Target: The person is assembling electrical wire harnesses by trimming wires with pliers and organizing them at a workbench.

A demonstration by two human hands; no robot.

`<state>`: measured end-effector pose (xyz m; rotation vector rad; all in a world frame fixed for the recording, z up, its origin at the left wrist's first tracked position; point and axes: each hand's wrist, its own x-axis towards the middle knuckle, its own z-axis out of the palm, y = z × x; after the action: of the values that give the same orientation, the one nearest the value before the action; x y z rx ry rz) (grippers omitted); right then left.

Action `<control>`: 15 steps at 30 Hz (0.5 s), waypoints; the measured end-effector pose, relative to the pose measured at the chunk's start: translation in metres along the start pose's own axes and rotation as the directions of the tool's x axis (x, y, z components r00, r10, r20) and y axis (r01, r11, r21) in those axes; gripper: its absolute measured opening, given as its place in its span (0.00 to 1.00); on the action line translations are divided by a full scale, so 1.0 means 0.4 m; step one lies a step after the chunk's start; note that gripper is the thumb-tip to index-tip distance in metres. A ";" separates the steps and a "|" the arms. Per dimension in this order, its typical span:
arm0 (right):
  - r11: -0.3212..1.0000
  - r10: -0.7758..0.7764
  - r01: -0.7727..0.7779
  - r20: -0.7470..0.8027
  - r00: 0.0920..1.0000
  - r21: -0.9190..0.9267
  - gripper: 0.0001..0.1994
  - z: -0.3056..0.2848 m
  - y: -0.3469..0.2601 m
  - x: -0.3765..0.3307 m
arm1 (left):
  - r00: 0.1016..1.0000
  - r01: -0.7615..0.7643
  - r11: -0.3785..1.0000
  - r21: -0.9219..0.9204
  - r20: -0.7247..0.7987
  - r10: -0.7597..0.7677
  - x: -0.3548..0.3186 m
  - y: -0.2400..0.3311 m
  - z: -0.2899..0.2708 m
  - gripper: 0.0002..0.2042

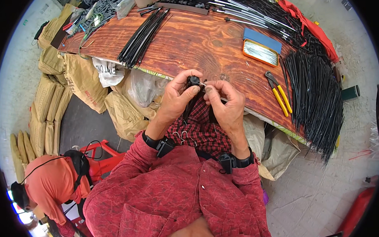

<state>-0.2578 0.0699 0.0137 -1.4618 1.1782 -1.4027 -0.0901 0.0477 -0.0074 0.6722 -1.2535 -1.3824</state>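
Observation:
Over the near edge of the table, my left hand [176, 94] is closed round a small black part with a round end [194, 80]; thin black lengths hang below it. My right hand [227, 101] meets it from the right, thumb and forefinger pinching a thin pale pin [202, 84] whose tip reaches the black part. Whether the tip is inside the part, I cannot tell. To the right on the wood lie pliers with yellow handles [280, 94]. Beyond them stands an orange-rimmed tin [260, 53] holding several thin silvery pins.
A bundle of black rods [143, 38] lies at the table's left, a large heap of thin black rods [314, 97] overhangs its right edge. Silver rods [257, 18] and a red strap [309, 26] lie behind. Brown sacks [84, 82] stand at left; a person in orange [54, 186] bends nearby.

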 end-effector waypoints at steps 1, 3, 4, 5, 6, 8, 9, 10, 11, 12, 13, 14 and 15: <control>0.997 0.057 -0.058 0.008 0.998 0.060 0.07 0.001 0.001 0.000 | 1.000 -0.008 1.000 0.017 0.004 0.008 -0.001 0.000 0.002 0.16; 0.967 0.161 -0.166 0.042 0.986 0.193 0.07 0.002 0.000 0.000 | 1.000 -0.013 0.999 0.034 0.006 0.013 -0.002 -0.003 0.002 0.16; 0.940 0.205 -0.216 0.070 0.976 0.263 0.08 0.003 -0.003 0.002 | 1.000 -0.010 0.999 0.034 0.003 0.010 -0.002 -0.006 0.000 0.16; 0.906 0.247 -0.266 0.100 0.964 0.330 0.09 0.004 -0.004 0.004 | 1.000 -0.007 0.999 0.035 0.000 0.007 -0.003 -0.007 -0.002 0.16; 0.885 0.266 -0.293 0.123 0.956 0.361 0.09 0.004 -0.001 0.006 | 1.000 -0.005 1.000 0.029 -0.004 0.005 -0.003 -0.009 -0.001 0.16; 0.838 0.302 -0.347 0.172 0.938 0.421 0.11 0.005 0.008 0.008 | 1.000 0.000 1.000 0.017 -0.011 0.000 -0.002 -0.010 0.001 0.15; 0.837 0.299 -0.345 0.172 0.939 0.425 0.10 0.005 0.006 0.006 | 1.000 0.001 1.000 0.019 -0.009 -0.001 -0.004 -0.009 0.002 0.15; 0.836 0.296 -0.342 0.172 0.939 0.428 0.10 0.005 0.001 0.002 | 1.000 0.003 1.000 0.020 -0.007 -0.003 -0.006 -0.005 0.005 0.15; 0.836 0.293 -0.340 0.172 0.940 0.431 0.10 0.004 -0.004 0.000 | 1.000 0.005 1.000 0.022 -0.005 -0.005 -0.006 -0.003 0.007 0.15; 0.844 0.288 -0.337 0.177 0.941 0.417 0.10 0.003 -0.009 -0.003 | 1.000 -0.001 1.000 0.020 -0.009 0.001 -0.006 -0.002 0.010 0.15; 0.852 0.283 -0.334 0.181 0.942 0.403 0.09 -0.001 -0.016 -0.004 | 1.000 -0.007 1.000 0.019 -0.013 0.007 -0.004 -0.001 0.013 0.15; 0.860 0.278 -0.330 0.184 0.943 0.389 0.09 -0.003 -0.018 -0.006 | 1.000 -0.013 1.000 0.017 -0.016 0.013 -0.004 -0.002 0.016 0.15; 0.859 0.274 -0.323 0.177 0.945 0.396 0.09 -0.005 -0.018 -0.006 | 1.000 -0.023 0.999 0.040 -0.013 0.024 -0.004 -0.003 0.018 0.15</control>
<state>-0.2591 0.0741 0.0201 -0.9914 0.9098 -1.2403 -0.0966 0.0511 -0.0070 0.6907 -1.2776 -1.3348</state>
